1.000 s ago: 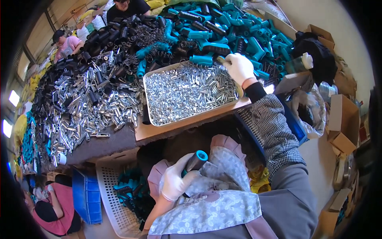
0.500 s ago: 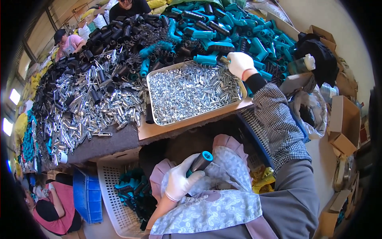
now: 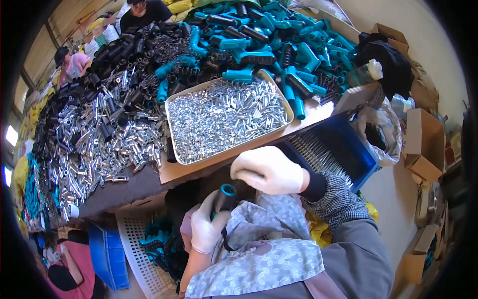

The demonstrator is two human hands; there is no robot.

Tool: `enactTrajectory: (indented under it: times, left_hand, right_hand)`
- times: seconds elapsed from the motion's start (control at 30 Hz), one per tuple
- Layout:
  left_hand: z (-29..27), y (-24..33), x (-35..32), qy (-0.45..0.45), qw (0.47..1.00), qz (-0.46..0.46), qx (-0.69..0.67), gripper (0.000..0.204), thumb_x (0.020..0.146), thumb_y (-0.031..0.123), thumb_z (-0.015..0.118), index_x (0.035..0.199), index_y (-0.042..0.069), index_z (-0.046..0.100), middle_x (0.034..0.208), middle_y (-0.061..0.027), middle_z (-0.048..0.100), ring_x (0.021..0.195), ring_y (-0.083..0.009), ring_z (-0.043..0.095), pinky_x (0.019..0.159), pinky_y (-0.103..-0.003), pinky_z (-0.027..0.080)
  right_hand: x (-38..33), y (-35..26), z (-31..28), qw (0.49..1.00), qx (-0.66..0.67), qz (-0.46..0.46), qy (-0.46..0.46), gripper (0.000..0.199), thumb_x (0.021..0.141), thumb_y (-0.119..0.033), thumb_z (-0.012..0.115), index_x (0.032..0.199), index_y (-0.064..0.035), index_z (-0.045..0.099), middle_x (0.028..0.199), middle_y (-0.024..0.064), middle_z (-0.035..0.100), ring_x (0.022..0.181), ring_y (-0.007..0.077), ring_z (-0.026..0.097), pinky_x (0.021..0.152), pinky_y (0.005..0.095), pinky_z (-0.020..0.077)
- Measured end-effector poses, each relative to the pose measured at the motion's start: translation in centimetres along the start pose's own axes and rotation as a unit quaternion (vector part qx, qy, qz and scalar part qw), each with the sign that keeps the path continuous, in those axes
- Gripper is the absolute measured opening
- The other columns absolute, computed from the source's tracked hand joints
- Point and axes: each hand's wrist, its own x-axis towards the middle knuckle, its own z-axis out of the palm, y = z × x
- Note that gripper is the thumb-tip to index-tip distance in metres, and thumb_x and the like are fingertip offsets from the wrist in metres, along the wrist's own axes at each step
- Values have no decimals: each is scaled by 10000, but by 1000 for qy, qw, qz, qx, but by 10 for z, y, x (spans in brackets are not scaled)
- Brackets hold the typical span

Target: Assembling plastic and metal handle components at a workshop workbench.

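Observation:
My left hand (image 3: 205,228), in a white glove, is closed around a black and teal tubular handle (image 3: 226,199). The handle's round teal-rimmed open end points up, above my apron. Just up and to the right of it is my right hand (image 3: 271,170), also gloved, with thumb and fingers pinched together. Whatever those fingers hold is mostly hidden; something dark and thin shows beneath them. Beyond the hands sits a cream-rimmed tray (image 3: 171,130) full of small metal nuts and pins (image 3: 224,117).
Metal bit holders (image 3: 109,144) are heaped left of the tray, teal handles (image 3: 298,50) behind it. A blue bin (image 3: 366,157) with metal rods stands at right. Below the table are a white basket (image 3: 130,234) and blue crate (image 3: 107,254). Other people sit at left and far side.
My right hand has come back from the tray's far right side to just above the handle. My left hand has shifted slightly left with the handle. The view has turned a little.

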Motion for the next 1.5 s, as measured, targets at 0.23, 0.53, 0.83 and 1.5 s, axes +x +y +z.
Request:
enactTrajectory:
  times: [0.23,0.53,0.83,1.5]
  left_hand:
    - [14,0,-10,45,996,26,68,658,764,324,817,1306,6,622,1050,-208,722,962,-281,712,858,-354,537]
    - [15,-11,-8,47,989,117,75,873,828,727,665,1301,-5,622,1015,-200,727,905,-314,730,798,-364,547]
    - [7,-7,-13,31,996,50,64,920,819,763,641,1339,6,598,1024,-167,727,921,-252,711,831,-357,535]
    - [-20,-25,-25,104,989,50,92,896,837,757,606,1245,-40,644,1045,-196,705,1004,-360,677,910,-405,508]
  right_hand:
    - [-12,-16,21,995,-87,-50,29,110,875,-135,698,969,-99,651,827,95,653,758,321,670,677,385,543]
    - [5,71,-49,984,-126,-24,126,219,915,-264,683,1015,-69,675,935,162,664,895,374,657,785,459,528]
    - [4,208,-146,840,-467,240,135,459,857,-342,703,1252,-131,601,967,202,719,911,385,696,810,511,545]
    - [-139,65,182,586,737,336,-13,385,1026,-343,576,1201,-4,627,1028,103,664,963,210,630,859,364,522]
